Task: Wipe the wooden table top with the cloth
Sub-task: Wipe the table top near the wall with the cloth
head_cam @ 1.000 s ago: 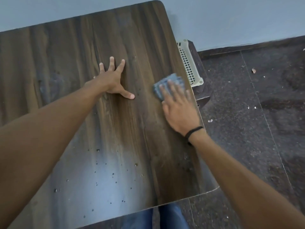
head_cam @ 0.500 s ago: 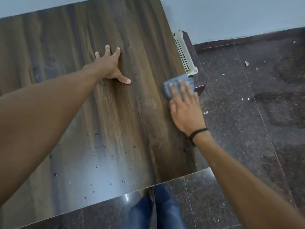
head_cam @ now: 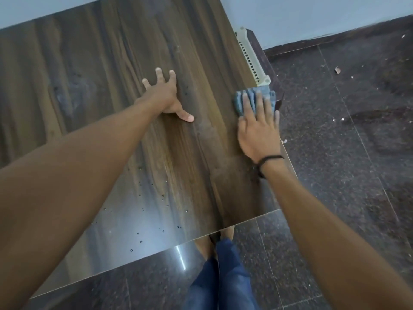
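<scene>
1 cloth (head_cam: 265,90) under right hand (head_cam: 257,133) sits at right edge of table top (head_cam: 107,70).

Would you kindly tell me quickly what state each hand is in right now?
Left hand: open, spread flat on the table, holding nothing.
Right hand: open, straight fingers pressing the cloth at the table's edge.

Both forearms (head_cam: 67,186) were bare as far as they showed. A thin black band (head_cam: 269,159) circled the wrist behind the right hand (head_cam: 259,130), thickening into a small knot or loop on its inner side. Lower down hung a blue denim trouser leg (head_cam: 223,278), creased lengthwise. At its hem a foot (head_cam: 227,232) showed beside a dark strap, too blurred to identify.
</scene>
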Demonstrator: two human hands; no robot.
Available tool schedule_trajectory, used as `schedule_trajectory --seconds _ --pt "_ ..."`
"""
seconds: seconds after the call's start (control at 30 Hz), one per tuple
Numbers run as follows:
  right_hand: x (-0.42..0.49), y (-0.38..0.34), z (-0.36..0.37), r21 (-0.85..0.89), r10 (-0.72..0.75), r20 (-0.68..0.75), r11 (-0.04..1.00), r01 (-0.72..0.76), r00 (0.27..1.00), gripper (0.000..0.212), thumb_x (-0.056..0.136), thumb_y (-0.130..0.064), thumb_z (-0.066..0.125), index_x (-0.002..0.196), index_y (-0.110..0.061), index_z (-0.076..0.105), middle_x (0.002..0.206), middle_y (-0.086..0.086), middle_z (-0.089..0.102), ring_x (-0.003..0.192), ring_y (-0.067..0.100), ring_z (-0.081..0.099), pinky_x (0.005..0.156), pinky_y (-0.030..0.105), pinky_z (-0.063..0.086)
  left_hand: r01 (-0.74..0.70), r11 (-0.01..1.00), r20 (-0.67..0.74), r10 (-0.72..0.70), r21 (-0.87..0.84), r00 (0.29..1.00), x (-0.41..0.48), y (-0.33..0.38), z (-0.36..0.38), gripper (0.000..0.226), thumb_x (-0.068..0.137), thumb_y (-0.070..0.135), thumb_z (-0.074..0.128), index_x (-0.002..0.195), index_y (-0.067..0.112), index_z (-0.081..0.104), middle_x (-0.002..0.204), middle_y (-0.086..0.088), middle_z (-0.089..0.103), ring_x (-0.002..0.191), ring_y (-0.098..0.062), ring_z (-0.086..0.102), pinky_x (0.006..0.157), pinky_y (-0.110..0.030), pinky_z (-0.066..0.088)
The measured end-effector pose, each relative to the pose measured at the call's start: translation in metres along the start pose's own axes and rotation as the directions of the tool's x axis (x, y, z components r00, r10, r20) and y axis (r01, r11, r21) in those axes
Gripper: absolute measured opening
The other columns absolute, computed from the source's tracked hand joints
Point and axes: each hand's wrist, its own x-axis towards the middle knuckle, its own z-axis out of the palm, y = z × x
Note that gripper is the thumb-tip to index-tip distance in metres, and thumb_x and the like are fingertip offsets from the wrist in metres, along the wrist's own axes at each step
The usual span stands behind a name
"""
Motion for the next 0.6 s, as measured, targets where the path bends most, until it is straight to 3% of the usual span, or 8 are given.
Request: schedule_trajectory --seconds 0.13,0.23,0.33,0.37,0.47,0.5,0.57,0.6 --pt "-0.017 0.004 0.001 -0.054 -0.257 0.077 0.964 0.261 0.963 0.058 0.104 -0.034 0.031 0.160 -0.031 0.016 0.168 -0.001 0.010 0.155 0.022 0.007 0.123 0.052 0.011 -0.034 0.999 -0.042 0.035 0.015 0.999 -0.005 0.000 0.005 0.151 0.047 0.067 0.084 0.154 0.025 -0.014 0.161 -0.007 -0.022 0.144 -0.049 -0.007 0.113 -0.066 0.015" --pt "-0.029 0.011 -0.005 -0.030 -0.020 0.020 0.999 0.021 1.000 0.059 0.103 -0.032 0.032 0.160 -0.027 0.018 0.168 0.003 0.010 0.154 0.026 0.007 0.122 0.055 0.013 -0.053 0.998 -0.034 0.055 0.041 0.998 -0.012 -0.001 0.016 0.152 0.045 0.071 0.081 0.154 0.022 -0.013 0.161 -0.010 -0.021 0.144 -0.050 -0.005 0.114 -0.064 0.014" --pt "-0.082 0.007 0.006 -0.054 -0.269 0.059 0.961 0.272 0.961 0.058 0.103 -0.033 0.034 0.159 -0.029 0.021 0.168 0.001 0.014 0.155 0.022 0.009 0.123 0.051 0.013 -0.048 0.998 -0.008 0.048 0.031 0.999 -0.019 0.002 0.027 0.156 0.043 0.072 0.082 0.152 0.025 -0.020 0.159 -0.004 -0.028 0.143 -0.049 -0.013 0.114 -0.065 0.012" --pt "-0.092 0.017 0.005 -0.068 -0.276 0.067 0.957 0.281 0.959 0.058 0.103 -0.033 0.033 0.159 -0.031 0.021 0.168 -0.001 0.014 0.154 0.021 0.010 0.123 0.051 0.013 -0.049 0.999 -0.009 0.049 0.022 0.999 -0.020 0.001 0.027 0.156 0.043 0.071 0.082 0.152 0.026 -0.021 0.159 -0.002 -0.028 0.144 -0.048 -0.014 0.114 -0.065 0.013" --pt "-0.103 0.031 0.001 -0.003 0.033 -0.021 0.999 -0.033 0.999 0.058 0.103 -0.031 0.034 0.159 -0.027 0.022 0.167 0.004 0.014 0.154 0.025 0.011 0.122 0.056 0.014 -0.028 0.999 -0.001 0.028 0.018 1.000 -0.023 0.002 0.023 0.157 0.042 0.069 0.083 0.152 0.026 -0.021 0.159 -0.003 -0.028 0.143 -0.049 -0.014 0.114 -0.065 0.012" --pt "-0.114 0.027 0.003 -0.011 -0.015 -0.016 1.000 0.015 1.000 0.058 0.103 -0.030 0.034 0.159 -0.026 0.023 0.167 0.005 0.014 0.154 0.025 0.011 0.123 0.055 0.013 -0.020 1.000 0.005 0.020 0.020 1.000 -0.024 0.005 0.022 0.158 0.041 0.068 0.084 0.151 0.025 -0.022 0.159 -0.004 -0.028 0.143 -0.050 -0.014 0.114 -0.065 0.012" --pt "-0.138 0.032 0.006 -0.044 -0.259 0.025 0.965 0.260 0.966 0.057 0.103 -0.031 0.036 0.159 -0.029 0.025 0.167 0.001 0.017 0.154 0.021 0.013 0.123 0.052 0.016 -0.020 1.000 0.001 0.020 0.014 1.000 -0.024 0.009 0.023 0.158 0.041 0.067 0.084 0.151 0.027 -0.021 0.159 -0.002 -0.028 0.144 -0.048 -0.014 0.114 -0.065 0.013" --pt "-0.136 0.041 0.003 -0.058 -0.284 0.023 0.957 0.285 0.959 0.056 0.103 -0.032 0.036 0.158 -0.030 0.026 0.167 -0.001 0.018 0.154 0.020 0.015 0.122 0.051 0.018 -0.015 1.000 -0.008 0.015 0.007 1.000 -0.024 0.008 0.024 0.157 0.042 0.066 0.085 0.152 0.028 -0.020 0.159 0.000 -0.027 0.144 -0.046 -0.014 0.113 -0.066 0.015"
